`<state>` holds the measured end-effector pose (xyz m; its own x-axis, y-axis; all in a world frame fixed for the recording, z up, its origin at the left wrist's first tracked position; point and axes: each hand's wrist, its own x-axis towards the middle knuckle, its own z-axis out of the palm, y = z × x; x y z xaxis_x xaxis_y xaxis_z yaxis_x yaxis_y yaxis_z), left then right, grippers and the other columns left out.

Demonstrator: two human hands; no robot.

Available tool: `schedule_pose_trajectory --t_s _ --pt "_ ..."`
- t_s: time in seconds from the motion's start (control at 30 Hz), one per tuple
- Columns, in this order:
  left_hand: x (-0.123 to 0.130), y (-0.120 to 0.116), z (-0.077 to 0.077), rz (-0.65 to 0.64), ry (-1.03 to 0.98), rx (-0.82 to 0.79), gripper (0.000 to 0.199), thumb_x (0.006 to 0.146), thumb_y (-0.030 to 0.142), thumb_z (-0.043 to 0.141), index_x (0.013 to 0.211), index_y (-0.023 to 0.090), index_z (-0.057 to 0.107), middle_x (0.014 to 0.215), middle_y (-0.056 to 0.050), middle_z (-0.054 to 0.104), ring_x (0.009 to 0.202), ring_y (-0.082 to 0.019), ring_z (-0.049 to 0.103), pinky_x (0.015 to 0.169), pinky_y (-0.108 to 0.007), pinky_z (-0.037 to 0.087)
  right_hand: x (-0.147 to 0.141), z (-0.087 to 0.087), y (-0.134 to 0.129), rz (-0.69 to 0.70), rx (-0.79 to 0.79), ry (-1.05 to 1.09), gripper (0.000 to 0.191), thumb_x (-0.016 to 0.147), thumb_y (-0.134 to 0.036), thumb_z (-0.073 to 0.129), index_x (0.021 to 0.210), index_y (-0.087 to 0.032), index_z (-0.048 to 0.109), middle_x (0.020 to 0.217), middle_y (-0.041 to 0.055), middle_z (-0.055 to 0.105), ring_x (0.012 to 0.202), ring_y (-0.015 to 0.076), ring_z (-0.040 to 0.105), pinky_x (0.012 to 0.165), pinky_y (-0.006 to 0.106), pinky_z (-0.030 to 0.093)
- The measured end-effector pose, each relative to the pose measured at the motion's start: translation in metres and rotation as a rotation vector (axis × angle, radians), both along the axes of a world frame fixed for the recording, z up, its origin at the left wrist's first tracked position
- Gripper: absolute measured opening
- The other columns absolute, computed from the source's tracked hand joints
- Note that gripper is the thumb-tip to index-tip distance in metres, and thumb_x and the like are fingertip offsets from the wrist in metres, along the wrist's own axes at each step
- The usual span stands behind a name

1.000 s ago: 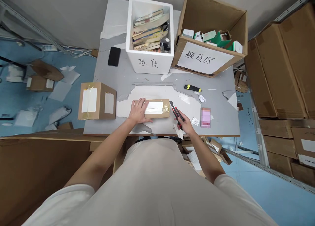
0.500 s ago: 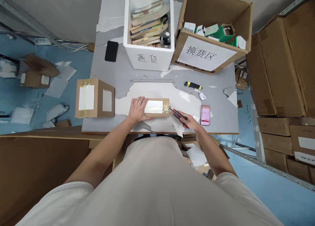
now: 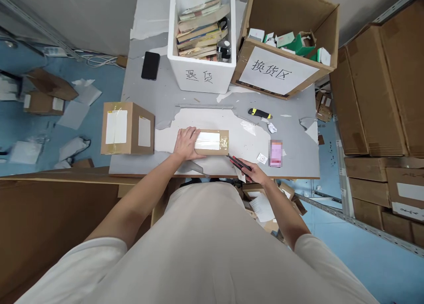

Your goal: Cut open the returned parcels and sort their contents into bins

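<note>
A small taped cardboard box (image 3: 212, 142) with a white label lies on white paper at the middle of the table. My left hand (image 3: 187, 144) grips its left end, fingers over the top. In my right hand (image 3: 253, 171) is a red and black utility knife (image 3: 239, 163), its tip at the box's lower right corner. A larger taped box (image 3: 128, 128) stands at the left. Beyond the small box lies a black and yellow cutter (image 3: 260, 114), and a pink-screened phone (image 3: 276, 154) rests to the right of my right hand.
At the back stand a white foam bin (image 3: 202, 76) of books and an open carton (image 3: 327, 35) holding small boxes. A black phone (image 3: 150, 65) lies back left. Paper scraps lie around the cutter. Stacked cartons (image 3: 367, 169) stand at the right.
My right hand has moved the knife tip from the box's right end down to its lower right corner. My left hand still grips the box. The view has shifted slightly.
</note>
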<state>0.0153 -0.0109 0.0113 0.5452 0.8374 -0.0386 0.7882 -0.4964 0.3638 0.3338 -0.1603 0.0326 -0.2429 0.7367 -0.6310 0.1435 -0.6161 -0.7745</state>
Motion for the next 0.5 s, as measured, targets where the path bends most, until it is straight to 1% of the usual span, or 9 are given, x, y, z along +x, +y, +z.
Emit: schedule_pose_trajectory --t_s 0.17,0.23,0.3,0.37,0.4,0.47,0.5 --pt "-0.001 -0.002 0.0 -0.002 0.016 -0.015 0.109 0.054 0.065 0.071 0.143 0.015 0.033 0.146 -0.021 0.036 0.137 -0.042 0.028 0.113 -0.057 0.007 -0.003 -0.002 -0.007 -0.053 0.014 -0.005 0.069 0.082 -0.047 0.06 0.145 -0.025 0.039 0.067 -0.0033 0.06 0.039 0.0056 0.041 0.037 0.019 0.036" --pt "-0.002 -0.003 -0.001 -0.003 0.025 -0.015 0.111 0.054 0.068 0.07 0.143 0.015 0.033 0.148 -0.021 0.035 0.138 -0.042 0.026 0.113 -0.059 0.003 0.003 -0.003 -0.013 -0.06 0.006 -0.007 0.071 0.082 -0.048 0.06 0.145 -0.024 0.037 0.069 -0.0027 0.06 0.04 0.0061 0.043 0.037 0.02 0.037" --pt "-0.002 -0.003 -0.002 -0.013 0.025 -0.014 0.114 0.052 0.071 0.069 0.144 0.015 0.032 0.149 -0.022 0.033 0.138 -0.043 0.024 0.112 -0.062 -0.001 0.015 -0.004 -0.019 -0.095 0.022 -0.043 0.075 0.082 -0.05 0.059 0.147 -0.024 0.033 0.071 -0.002 0.06 0.042 0.007 0.044 0.038 0.021 0.038" --pt "-0.004 -0.003 -0.002 -0.027 0.015 -0.005 0.114 0.055 0.074 0.065 0.145 0.014 0.031 0.15 -0.022 0.031 0.139 -0.044 0.022 0.11 -0.064 -0.004 0.027 -0.009 -0.021 -0.173 0.074 -0.157 0.078 0.083 -0.052 0.055 0.15 -0.024 0.025 0.076 -0.0005 0.061 0.043 0.0087 0.046 0.04 0.023 0.04" --pt "-0.004 -0.003 -0.001 -0.035 0.008 0.003 0.11 0.058 0.074 0.063 0.145 0.014 0.03 0.151 -0.022 0.03 0.14 -0.043 0.021 0.11 -0.065 -0.005 0.031 -0.013 -0.02 -0.215 0.108 -0.244 0.077 0.085 -0.053 0.052 0.15 -0.024 0.024 0.08 0.0009 0.062 0.045 0.0099 0.047 0.042 0.025 0.043" --pt "-0.006 -0.004 0.0 -0.046 -0.005 0.031 0.097 0.069 0.071 0.056 0.145 0.015 0.032 0.152 -0.021 0.029 0.142 -0.041 0.019 0.109 -0.065 -0.006 0.033 -0.025 -0.011 -0.258 0.176 -0.453 0.068 0.089 -0.051 0.041 0.149 -0.022 0.027 0.09 0.0054 0.063 0.053 0.0135 0.052 0.052 0.031 0.049" --pt "-0.006 -0.005 0.0 -0.048 -0.011 0.051 0.089 0.074 0.068 0.053 0.144 0.016 0.034 0.152 -0.02 0.029 0.142 -0.04 0.019 0.11 -0.065 -0.005 0.03 -0.033 -0.005 -0.253 0.205 -0.564 0.063 0.091 -0.048 0.036 0.148 -0.021 0.029 0.096 0.0083 0.062 0.062 0.0162 0.056 0.061 0.035 0.052"
